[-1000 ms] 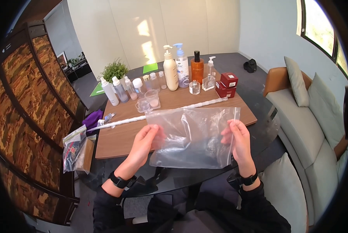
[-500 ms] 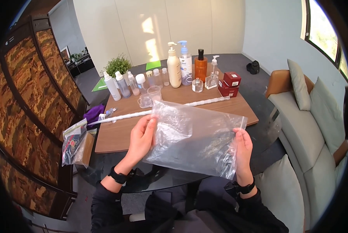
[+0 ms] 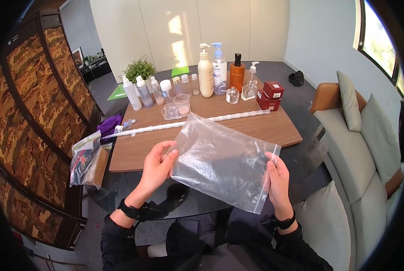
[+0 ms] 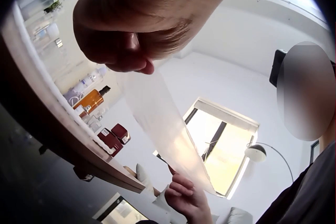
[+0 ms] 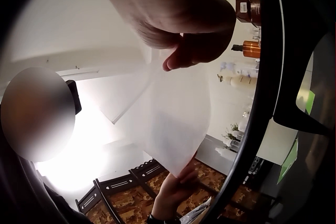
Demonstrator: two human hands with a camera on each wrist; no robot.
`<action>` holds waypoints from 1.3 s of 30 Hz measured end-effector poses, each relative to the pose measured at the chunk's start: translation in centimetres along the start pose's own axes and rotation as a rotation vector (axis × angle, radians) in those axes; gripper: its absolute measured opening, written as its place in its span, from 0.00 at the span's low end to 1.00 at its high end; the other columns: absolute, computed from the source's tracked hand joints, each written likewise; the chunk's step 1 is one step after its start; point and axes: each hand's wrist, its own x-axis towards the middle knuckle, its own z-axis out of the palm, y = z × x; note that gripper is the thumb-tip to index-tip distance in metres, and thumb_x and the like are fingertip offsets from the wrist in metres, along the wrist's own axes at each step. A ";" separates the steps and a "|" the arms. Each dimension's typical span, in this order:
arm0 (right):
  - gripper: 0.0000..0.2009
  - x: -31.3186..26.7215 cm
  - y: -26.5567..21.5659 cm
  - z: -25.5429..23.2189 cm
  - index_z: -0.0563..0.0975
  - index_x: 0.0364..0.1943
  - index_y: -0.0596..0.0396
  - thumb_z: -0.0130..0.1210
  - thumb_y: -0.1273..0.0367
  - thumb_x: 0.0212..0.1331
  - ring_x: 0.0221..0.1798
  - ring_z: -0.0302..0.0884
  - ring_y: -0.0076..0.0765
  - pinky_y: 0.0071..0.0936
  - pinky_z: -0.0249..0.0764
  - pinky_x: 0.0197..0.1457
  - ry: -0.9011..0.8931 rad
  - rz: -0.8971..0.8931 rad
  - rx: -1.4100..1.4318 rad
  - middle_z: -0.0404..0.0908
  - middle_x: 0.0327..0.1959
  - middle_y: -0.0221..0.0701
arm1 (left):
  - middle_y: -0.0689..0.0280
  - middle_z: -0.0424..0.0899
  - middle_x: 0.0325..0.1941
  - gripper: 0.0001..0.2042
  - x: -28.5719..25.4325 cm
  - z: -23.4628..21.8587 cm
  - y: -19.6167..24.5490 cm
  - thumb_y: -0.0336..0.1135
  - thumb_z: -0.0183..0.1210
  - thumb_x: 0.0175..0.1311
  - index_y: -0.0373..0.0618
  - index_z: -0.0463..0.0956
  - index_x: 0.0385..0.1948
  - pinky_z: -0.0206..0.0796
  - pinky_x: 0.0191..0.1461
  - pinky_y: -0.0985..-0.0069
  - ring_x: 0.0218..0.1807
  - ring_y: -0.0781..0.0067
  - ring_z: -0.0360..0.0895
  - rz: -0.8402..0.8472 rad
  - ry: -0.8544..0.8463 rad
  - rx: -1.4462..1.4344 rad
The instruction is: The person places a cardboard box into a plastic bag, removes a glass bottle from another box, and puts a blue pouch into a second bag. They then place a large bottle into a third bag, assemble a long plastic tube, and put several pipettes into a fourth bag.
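Observation:
A clear plastic zip bag (image 3: 222, 165), flat and slightly crinkled, is stretched between both hands above the table's near edge. The left hand (image 3: 159, 165) pinches its left side between thumb and fingers. On the other side, the right hand (image 3: 278, 180) pinches the bag close to the zip strip, which runs down the right end. The bag is tilted, its upper left corner higher than the right one. In the left wrist view the bag (image 4: 163, 119) appears nearly edge-on below the left hand (image 4: 136, 29).
Behind the bag a long white strip (image 3: 166, 127) crosses the wooden board (image 3: 129, 156). Pump bottles (image 3: 206, 74), small bottles, glass jars and dark red boxes (image 3: 268, 103) line the back. At the left edge sit a purple cloth (image 3: 110, 125) and a filled zip bag (image 3: 85, 158).
The bag has turned so its zip end slants down at the right. Both hands keep hold of it; the left hand has shifted a little left and the bag lower.

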 end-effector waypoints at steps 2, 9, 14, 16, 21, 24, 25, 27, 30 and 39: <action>0.18 0.1 -0.1 0.1 0.67 0.60 0.62 0.45 0.66 0.72 0.11 0.65 0.20 0.18 0.61 0.17 -0.028 0.052 0.026 0.72 0.14 0.26 | 0.67 0.79 0.29 0.20 -0.2 -0.3 -0.7 0.33 0.57 0.67 0.41 0.67 0.58 0.65 0.32 0.81 0.29 0.79 0.75 0.126 0.053 0.157; 0.25 0.5 1.4 0.1 0.54 0.68 0.58 0.45 0.69 0.71 0.31 0.84 0.36 0.30 0.81 0.38 -0.243 0.244 -0.001 0.84 0.35 0.44 | 0.52 0.55 0.73 0.41 -2.9 1.5 1.0 0.49 0.69 0.49 0.49 0.60 0.67 0.41 0.71 0.40 0.76 0.49 0.48 0.395 -0.017 0.996; 0.30 -0.2 0.8 1.7 0.49 0.71 0.58 0.48 0.68 0.70 0.33 0.85 0.41 0.33 0.81 0.41 -0.247 0.290 0.030 0.83 0.40 0.49 | 0.54 0.48 0.77 0.51 -4.4 3.4 0.9 0.56 0.71 0.44 0.55 0.51 0.72 0.37 0.67 0.28 0.77 0.46 0.43 0.345 -0.378 1.095; 0.32 -0.6 0.6 2.0 0.46 0.72 0.57 0.48 0.69 0.70 0.34 0.85 0.42 0.34 0.81 0.42 -0.245 0.304 0.096 0.83 0.42 0.51 | 0.56 0.48 0.77 0.47 -4.6 4.0 0.3 0.52 0.69 0.49 0.54 0.51 0.72 0.36 0.69 0.31 0.77 0.48 0.46 0.353 -0.395 1.150; 0.37 -1.4 -1.2 1.2 0.41 0.74 0.55 0.49 0.74 0.66 0.41 0.84 0.43 0.31 0.79 0.46 -0.472 0.262 0.144 0.79 0.50 0.55 | 0.63 0.54 0.76 0.33 -4.3 3.6 -0.3 0.38 0.59 0.63 0.57 0.56 0.70 0.38 0.70 0.35 0.75 0.54 0.53 0.383 -0.398 1.167; 0.38 -1.2 -1.6 0.5 0.41 0.74 0.52 0.50 0.76 0.65 0.46 0.84 0.40 0.28 0.77 0.49 -0.591 0.211 0.041 0.80 0.52 0.49 | 0.66 0.57 0.75 0.27 -4.2 2.9 0.7 0.33 0.54 0.66 0.61 0.60 0.68 0.38 0.72 0.38 0.76 0.56 0.53 0.346 -0.406 1.066; 0.39 -1.0 -1.1 0.2 0.41 0.74 0.51 0.51 0.78 0.64 0.46 0.83 0.39 0.28 0.77 0.49 -0.580 0.207 -0.004 0.80 0.52 0.48 | 0.66 0.58 0.75 0.26 -4.1 2.7 1.1 0.32 0.54 0.67 0.61 0.62 0.68 0.37 0.72 0.39 0.76 0.55 0.52 0.324 -0.422 1.011; 0.39 -0.6 -0.6 0.1 0.43 0.74 0.51 0.52 0.79 0.63 0.47 0.83 0.37 0.27 0.76 0.50 -0.546 0.183 -0.066 0.81 0.51 0.45 | 0.67 0.58 0.75 0.25 -3.9 2.2 1.4 0.32 0.53 0.67 0.63 0.64 0.66 0.37 0.73 0.40 0.76 0.54 0.51 0.302 -0.470 0.938; 0.35 -0.2 -0.5 0.6 0.50 0.72 0.53 0.53 0.79 0.63 0.47 0.82 0.33 0.27 0.76 0.50 -0.525 0.130 -0.145 0.82 0.48 0.40 | 0.67 0.58 0.75 0.23 -3.8 1.5 1.5 0.32 0.51 0.69 0.64 0.66 0.65 0.38 0.72 0.39 0.76 0.53 0.51 0.309 -0.565 0.905; 0.09 0.7 0.5 0.9 0.81 0.44 0.60 0.59 0.75 0.61 0.43 0.81 0.25 0.21 0.76 0.47 -0.545 -0.091 -0.406 0.84 0.42 0.32 | 0.67 0.70 0.68 0.18 -4.1 -0.3 1.2 0.31 0.58 0.63 0.62 0.78 0.55 0.49 0.70 0.48 0.71 0.53 0.60 0.449 -0.239 1.054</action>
